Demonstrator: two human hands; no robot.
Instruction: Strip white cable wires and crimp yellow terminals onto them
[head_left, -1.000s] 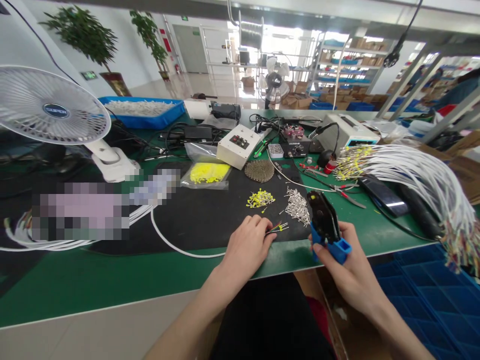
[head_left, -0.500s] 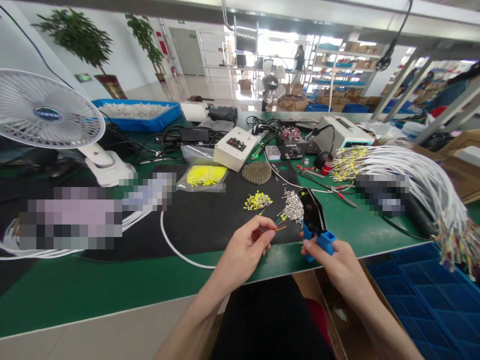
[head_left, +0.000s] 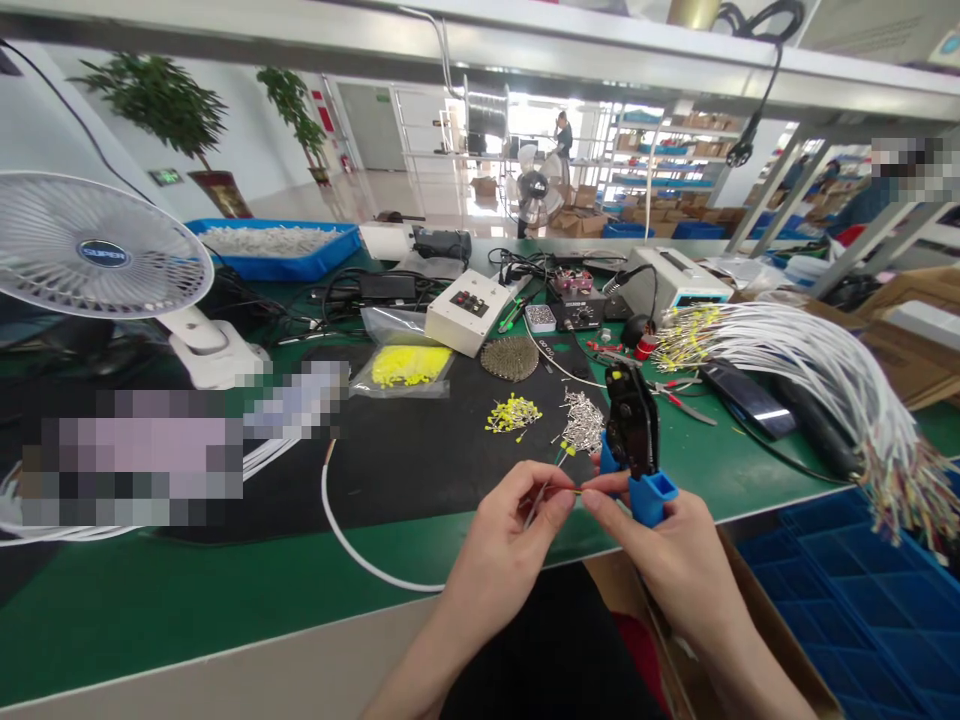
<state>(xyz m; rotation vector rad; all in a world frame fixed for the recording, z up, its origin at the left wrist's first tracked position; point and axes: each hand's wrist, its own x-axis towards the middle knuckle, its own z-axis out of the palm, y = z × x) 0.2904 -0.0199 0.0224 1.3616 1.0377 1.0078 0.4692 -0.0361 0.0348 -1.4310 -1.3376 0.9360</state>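
Note:
My left hand point(head_left: 510, 540) is closed in a pinch on the thin coloured wire ends point(head_left: 566, 480) of a white cable point(head_left: 352, 540) that loops over the black mat point(head_left: 405, 440). My right hand point(head_left: 667, 555) grips a blue-handled crimping tool point(head_left: 634, 440), held upright, and its thumb and forefinger also touch the wire ends beside my left fingertips. Just beyond the hands lie a pile of small metal terminals point(head_left: 581, 425) and a scatter of yellow caps point(head_left: 511, 413).
A white desk fan point(head_left: 105, 265) stands at the left. A bag of yellow parts point(head_left: 405, 365), a white control box point(head_left: 469, 310), a soldering station point(head_left: 577, 300) and red pliers point(head_left: 675, 395) sit behind the mat. A bundle of white cables point(head_left: 825, 370) lies at right, above blue crates point(head_left: 855, 590).
Both hands have lifted off the mat and come together near the table edge. The wire ends now sit between the fingertips of both hands, and the crimping tool stands more upright.

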